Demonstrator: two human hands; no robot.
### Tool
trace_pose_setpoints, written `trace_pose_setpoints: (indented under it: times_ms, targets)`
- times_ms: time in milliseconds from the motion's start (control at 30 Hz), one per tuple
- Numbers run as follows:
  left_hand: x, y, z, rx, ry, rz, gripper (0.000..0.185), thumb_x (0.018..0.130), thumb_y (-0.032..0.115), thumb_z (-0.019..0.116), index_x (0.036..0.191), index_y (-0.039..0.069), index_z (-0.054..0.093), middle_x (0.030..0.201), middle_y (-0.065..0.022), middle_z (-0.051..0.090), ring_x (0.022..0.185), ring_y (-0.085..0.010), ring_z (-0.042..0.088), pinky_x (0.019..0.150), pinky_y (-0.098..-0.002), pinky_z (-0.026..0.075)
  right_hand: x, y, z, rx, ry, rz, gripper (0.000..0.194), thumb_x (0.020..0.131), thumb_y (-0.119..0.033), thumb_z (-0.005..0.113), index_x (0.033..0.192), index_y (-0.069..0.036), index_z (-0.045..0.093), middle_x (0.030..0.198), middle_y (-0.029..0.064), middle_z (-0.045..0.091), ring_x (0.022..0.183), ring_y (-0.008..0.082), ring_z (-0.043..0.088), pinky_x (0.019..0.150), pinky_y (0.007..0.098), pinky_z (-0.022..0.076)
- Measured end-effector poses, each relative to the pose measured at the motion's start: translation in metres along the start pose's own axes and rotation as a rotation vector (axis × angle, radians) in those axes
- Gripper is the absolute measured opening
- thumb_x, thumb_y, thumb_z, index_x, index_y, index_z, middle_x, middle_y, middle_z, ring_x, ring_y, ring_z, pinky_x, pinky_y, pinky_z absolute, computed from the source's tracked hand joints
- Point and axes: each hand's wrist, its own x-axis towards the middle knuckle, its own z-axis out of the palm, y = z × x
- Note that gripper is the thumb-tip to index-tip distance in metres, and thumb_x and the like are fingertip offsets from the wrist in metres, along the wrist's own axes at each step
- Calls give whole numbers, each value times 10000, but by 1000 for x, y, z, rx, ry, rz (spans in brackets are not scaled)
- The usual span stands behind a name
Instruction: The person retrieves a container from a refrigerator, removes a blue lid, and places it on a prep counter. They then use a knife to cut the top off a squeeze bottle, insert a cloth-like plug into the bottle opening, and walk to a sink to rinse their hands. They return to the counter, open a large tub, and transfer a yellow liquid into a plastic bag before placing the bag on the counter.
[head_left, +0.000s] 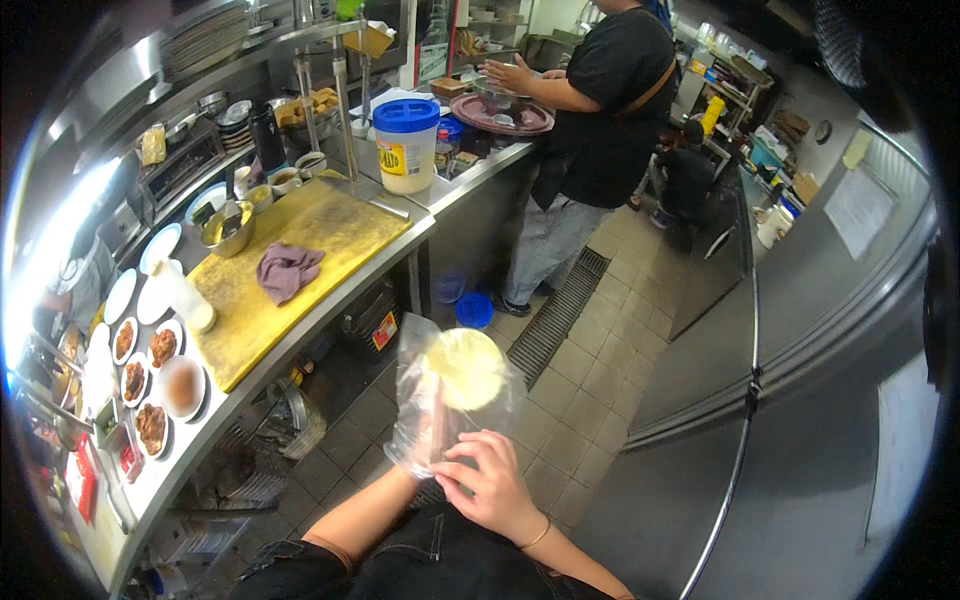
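My left hand (429, 429) is inside a clear plastic bag (405, 360) pulled down to about the wrist. Its fingers reach the lower edge of a pale yellow round item (469, 367) and appear to hold it; plastic and glare blur the grip, and I cannot tell what the item is made of. With thumb and fingertips, my right hand (484, 476) pinches the bag's lower edge by my left wrist. Both hands are over the tiled floor, to the right of the steel counter (247, 409).
A yellow cutting board (315, 240) bears a purple cloth (289, 271) and a metal bowl (229, 229). Plates of food (151, 429) line the counter's left. A co-worker (600, 97) stands ahead beside a mayonnaise tub (406, 146). A floor drain grate (559, 315) runs ahead; steel doors (795, 360) flank the right.
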Motion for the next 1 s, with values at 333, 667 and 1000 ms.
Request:
trace_pose_setpoints:
  times_ms: [333, 667, 1000]
  targets:
    - [131, 55, -23, -70, 757, 92, 388, 961, 280, 552, 1269, 49, 506, 1135, -51, 607, 952, -130, 589, 815, -271, 477, 198, 209, -62, 266, -201, -77, 124, 828, -106, 656, 948, -104, 685, 928, 54, 683, 894, 233, 633, 841, 350, 476]
    - [236, 79, -62, 9, 841, 198, 413, 954, 263, 565, 1281, 17, 505, 1203, -71, 574, 1063, -162, 553, 915, -298, 440, 566, 328, 54, -262, -95, 7, 444, 822, -469, 627, 927, -45, 706, 866, 148, 674, 822, 304, 649, 810, 399, 498]
    - [343, 172, -113, 512, 986, 117, 355, 930, 257, 604, 1159, -13, 613, 1123, -90, 629, 1026, -159, 572, 883, -299, 446, 658, 370, 114, -284, -480, 263, 474, 659, -376, 706, 926, 14, 678, 945, 229, 682, 923, 364, 657, 829, 402, 508]
